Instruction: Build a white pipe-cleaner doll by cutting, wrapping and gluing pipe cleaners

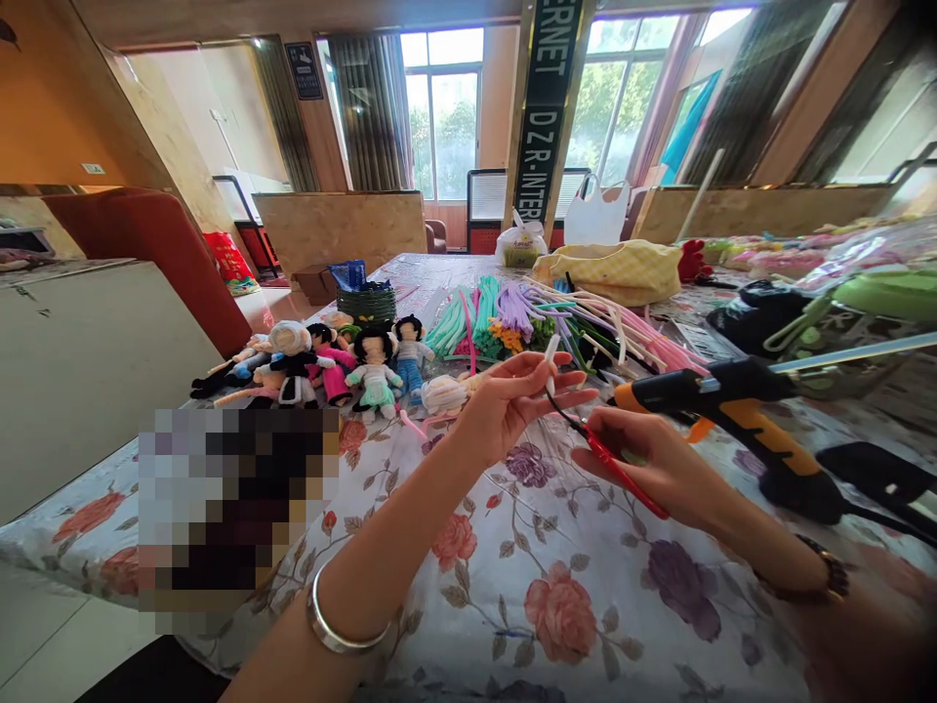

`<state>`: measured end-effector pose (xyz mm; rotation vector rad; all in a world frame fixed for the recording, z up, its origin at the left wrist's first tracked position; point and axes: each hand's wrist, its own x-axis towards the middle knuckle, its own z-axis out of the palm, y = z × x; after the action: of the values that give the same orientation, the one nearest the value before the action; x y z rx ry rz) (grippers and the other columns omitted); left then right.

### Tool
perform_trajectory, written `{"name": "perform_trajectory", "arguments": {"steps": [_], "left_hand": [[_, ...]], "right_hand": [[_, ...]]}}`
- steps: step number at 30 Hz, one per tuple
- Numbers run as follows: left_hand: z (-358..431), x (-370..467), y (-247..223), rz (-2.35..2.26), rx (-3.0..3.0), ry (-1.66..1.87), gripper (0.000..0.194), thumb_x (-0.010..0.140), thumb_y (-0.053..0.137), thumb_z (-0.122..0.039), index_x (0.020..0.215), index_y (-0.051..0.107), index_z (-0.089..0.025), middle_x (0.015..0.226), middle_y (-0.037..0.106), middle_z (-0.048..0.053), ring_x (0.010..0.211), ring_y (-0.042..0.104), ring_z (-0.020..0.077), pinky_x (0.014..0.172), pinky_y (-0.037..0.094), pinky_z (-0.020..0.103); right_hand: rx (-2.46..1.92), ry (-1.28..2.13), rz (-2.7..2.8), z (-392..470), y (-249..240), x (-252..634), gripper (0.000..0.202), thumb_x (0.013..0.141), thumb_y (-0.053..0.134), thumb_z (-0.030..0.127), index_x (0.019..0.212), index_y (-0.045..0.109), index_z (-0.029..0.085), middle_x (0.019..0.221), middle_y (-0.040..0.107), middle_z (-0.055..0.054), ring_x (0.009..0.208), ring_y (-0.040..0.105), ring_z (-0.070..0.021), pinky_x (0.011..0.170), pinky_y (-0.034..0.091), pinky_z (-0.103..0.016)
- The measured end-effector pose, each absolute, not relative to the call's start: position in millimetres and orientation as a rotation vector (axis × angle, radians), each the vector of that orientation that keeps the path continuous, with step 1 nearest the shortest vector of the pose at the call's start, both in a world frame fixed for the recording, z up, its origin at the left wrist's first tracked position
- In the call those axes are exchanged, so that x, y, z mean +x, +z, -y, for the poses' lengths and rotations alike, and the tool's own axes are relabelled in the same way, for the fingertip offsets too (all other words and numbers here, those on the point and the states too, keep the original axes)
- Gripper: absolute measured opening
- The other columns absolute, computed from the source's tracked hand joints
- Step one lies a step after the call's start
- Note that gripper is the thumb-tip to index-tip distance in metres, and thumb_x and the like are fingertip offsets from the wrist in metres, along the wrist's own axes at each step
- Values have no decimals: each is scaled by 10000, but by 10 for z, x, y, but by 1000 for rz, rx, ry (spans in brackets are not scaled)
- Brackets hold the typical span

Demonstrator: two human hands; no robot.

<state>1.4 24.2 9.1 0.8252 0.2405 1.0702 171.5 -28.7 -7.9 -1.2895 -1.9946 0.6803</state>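
My left hand (512, 402) pinches a short white fuzzy stem (551, 363), which looks like a piece of pipe cleaner, upright between thumb and fingers. My right hand (655, 464) grips a pair of red-handled scissors (622, 475). The dark blades point up and left, touching or very near the lower end of the white piece. Just beyond the hands lie bundles of coloured pipe cleaners (487, 317) in mint, lilac, pink and other shades. A black and orange glue gun (747, 420) with a long clear stick stands right of my right hand.
Several small dolls (373, 366) are heaped at the left, before a round dark green stack (366, 303). A yellow checked bag (611, 270) and a tied plastic bag (521, 244) stand farther back. A green bag (864, 322) lies at right. The floral tablecloth (505, 610) covers the table.
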Motion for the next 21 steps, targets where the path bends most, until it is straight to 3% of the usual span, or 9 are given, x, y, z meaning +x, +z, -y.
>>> {"name": "perform_trajectory", "arguments": {"steps": [15,21], "left_hand": [[-235,29,86,-206,840,1063,129,771,595,-83,650,637,-101,880,653,47,777,673,161,985,455,473],[-238,28,81,-239,814,1078,110,764,610,-90,659,642,-100,879,655,51,769,679,167,996,443,481]], "right_hand": [[-1319,596,1986,287,-111,1707,431,762,622,520,579,385,210,512,350,58,498,300,-92,452,257,-245],[-1320,546,2028,279,-115,1704,399,786,591,515,608,406,210,536,408,46,506,339,-96,465,285,-248]]}}
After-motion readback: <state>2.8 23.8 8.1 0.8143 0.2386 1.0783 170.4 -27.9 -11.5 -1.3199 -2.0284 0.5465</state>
